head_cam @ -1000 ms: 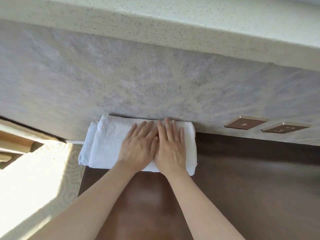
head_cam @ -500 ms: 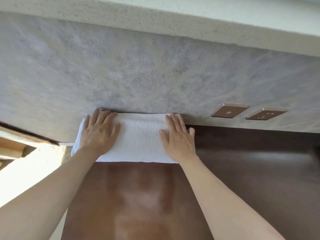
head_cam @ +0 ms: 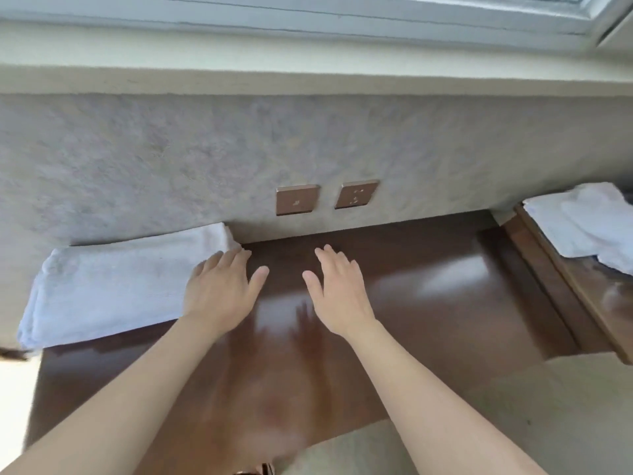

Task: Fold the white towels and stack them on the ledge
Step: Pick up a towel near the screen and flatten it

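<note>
Folded towel: the folded white towel (head_cam: 113,286) lies at the left end of the brown wooden ledge (head_cam: 428,303), its far long edge against the grey textured wall (head_cam: 171,159). Its left end reaches the ledge's left edge.
Left hand: my left hand (head_cam: 219,289) is flat, palm down, fingers straight and slightly spread. Its fingers overlap the towel's right end; whether they press on it or hover just above, I cannot tell. It holds nothing.
Right hand: my right hand (head_cam: 337,293) is flat as well, palm down over bare wood, fingers extended, gripping nothing. A blurred reflection of it shows in the glossy surface beneath.
Hands to each other: side by side, apart, thumbs pointing inward with a gap of bare ledge between them.
Unfolded towels: a loose heap of white towels (head_cam: 582,224) sits at far right on a separate wooden surface (head_cam: 603,303), well apart from both hands.
Wall fittings: two bronze-coloured socket plates (head_cam: 327,198) are set in the wall just above the ledge, beyond my hands.
Above: a pale sill (head_cam: 308,77) runs along the wall top, with a window frame (head_cam: 308,18) over it.
</note>
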Demonstrator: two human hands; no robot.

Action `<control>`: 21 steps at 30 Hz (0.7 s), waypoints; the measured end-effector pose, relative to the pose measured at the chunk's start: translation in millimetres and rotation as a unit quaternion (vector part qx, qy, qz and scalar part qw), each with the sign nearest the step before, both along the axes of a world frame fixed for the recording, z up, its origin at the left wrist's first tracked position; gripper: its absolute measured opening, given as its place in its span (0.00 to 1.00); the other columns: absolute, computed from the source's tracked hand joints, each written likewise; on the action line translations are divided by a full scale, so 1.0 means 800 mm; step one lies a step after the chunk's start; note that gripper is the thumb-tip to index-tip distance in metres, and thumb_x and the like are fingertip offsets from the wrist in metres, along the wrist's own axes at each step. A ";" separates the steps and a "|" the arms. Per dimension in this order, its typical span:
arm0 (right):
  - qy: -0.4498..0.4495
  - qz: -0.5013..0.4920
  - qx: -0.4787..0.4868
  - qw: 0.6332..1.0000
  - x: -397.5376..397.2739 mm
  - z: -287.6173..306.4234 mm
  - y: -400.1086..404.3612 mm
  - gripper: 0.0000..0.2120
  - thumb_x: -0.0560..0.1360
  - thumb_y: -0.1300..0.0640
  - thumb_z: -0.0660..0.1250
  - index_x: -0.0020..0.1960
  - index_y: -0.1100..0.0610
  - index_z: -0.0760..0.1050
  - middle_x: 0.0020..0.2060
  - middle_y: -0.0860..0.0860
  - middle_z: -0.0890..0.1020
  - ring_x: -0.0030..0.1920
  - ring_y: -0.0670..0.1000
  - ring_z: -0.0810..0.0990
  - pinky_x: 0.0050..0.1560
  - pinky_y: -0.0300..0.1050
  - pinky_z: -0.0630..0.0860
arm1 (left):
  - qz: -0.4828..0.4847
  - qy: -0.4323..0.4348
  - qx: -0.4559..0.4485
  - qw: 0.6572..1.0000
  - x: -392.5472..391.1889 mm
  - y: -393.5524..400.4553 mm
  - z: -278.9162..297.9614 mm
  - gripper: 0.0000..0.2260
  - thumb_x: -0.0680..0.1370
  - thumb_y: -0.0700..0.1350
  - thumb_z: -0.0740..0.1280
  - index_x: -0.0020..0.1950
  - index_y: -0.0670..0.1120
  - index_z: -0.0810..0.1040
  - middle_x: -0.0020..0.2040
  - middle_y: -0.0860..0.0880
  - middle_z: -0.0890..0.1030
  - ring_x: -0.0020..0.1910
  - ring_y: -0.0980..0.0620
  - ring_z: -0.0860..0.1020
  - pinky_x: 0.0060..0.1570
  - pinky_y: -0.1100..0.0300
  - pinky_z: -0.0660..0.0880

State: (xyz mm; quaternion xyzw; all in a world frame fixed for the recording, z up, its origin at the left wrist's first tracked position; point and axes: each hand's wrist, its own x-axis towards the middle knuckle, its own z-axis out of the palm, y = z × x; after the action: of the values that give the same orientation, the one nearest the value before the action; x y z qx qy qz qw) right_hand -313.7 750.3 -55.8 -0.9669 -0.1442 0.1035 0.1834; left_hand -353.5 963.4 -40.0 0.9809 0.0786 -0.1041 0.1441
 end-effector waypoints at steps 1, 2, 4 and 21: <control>-0.004 -0.005 -0.007 1.000 -0.005 0.006 -0.026 0.28 0.84 0.42 0.49 0.80 0.54 0.58 0.80 0.55 0.60 0.79 0.60 0.57 0.78 0.57 0.49 | -0.015 0.000 0.004 1.000 -0.001 -0.030 0.006 0.32 0.81 0.65 0.43 0.77 0.50 0.66 0.78 0.50 0.66 0.77 0.47 0.63 0.74 0.50 0.58; -0.012 -0.013 -0.020 1.000 -0.012 0.014 -0.062 0.29 0.84 0.41 0.48 0.81 0.53 0.56 0.81 0.54 0.58 0.80 0.60 0.55 0.79 0.57 0.47 | -0.036 -0.002 0.011 0.999 -0.002 -0.069 0.012 0.31 0.81 0.65 0.45 0.78 0.50 0.66 0.79 0.50 0.65 0.77 0.46 0.62 0.74 0.50 0.58; -0.027 -0.027 -0.043 0.998 -0.029 0.029 -0.122 0.30 0.84 0.39 0.46 0.82 0.51 0.52 0.81 0.53 0.55 0.80 0.61 0.52 0.79 0.57 0.43 | -0.081 -0.002 0.030 0.996 -0.004 -0.135 0.022 0.31 0.81 0.65 0.45 0.79 0.51 0.64 0.80 0.50 0.63 0.78 0.46 0.60 0.76 0.50 0.57; -0.091 -0.252 -0.018 0.963 -0.175 0.162 -0.626 0.32 0.82 0.36 0.43 0.83 0.48 0.46 0.82 0.49 0.52 0.81 0.55 0.49 0.79 0.55 0.39 | -0.353 -0.125 0.043 0.926 -0.027 -0.659 0.156 0.32 0.80 0.68 0.42 0.80 0.54 0.60 0.81 0.53 0.60 0.79 0.51 0.58 0.77 0.53 0.52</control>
State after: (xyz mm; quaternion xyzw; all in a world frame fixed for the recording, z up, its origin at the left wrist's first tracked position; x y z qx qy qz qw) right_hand -453.7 249.7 73.6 -0.9805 0.0897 -0.0320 0.1720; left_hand -374.9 436.5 85.0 0.9555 -0.2872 -0.0217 0.0642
